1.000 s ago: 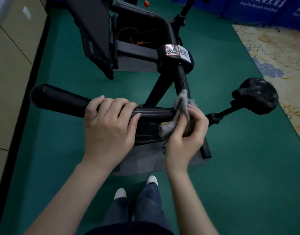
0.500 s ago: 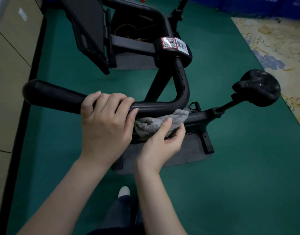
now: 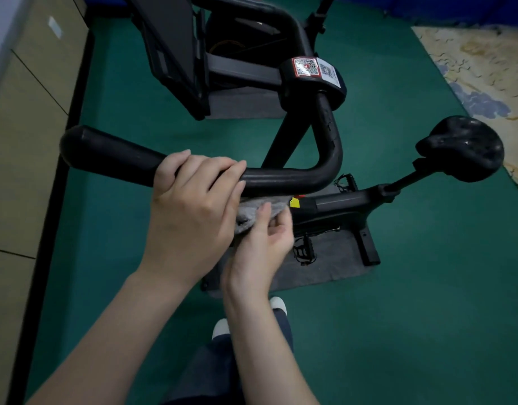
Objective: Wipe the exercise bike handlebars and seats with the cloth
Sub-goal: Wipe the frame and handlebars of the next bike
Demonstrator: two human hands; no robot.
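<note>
Two hands share one bar: my left hand [image 3: 193, 206] wraps round the black handlebar [image 3: 281, 178], fingers over the top, on its straight run between the rounded end and the bend. My right hand [image 3: 263, 238] holds the grey cloth [image 3: 252, 209] bunched in thumb and fingers, pushed up against the underside of the bar just beside the left hand. The cloth looks soft, light and limp, so I judge it will fold wherever I press it; gathering a good wad in the fingers and cupping it round the tube should suit better than pinching a corner. The bar itself looks stiff and fixed, with a matte, slightly ridged covering that probably drags a little on fabric. The seat [image 3: 462, 150] sits well apart to the right on its post, dark, rounded and faintly glossy, with neither hand on it.
</note>
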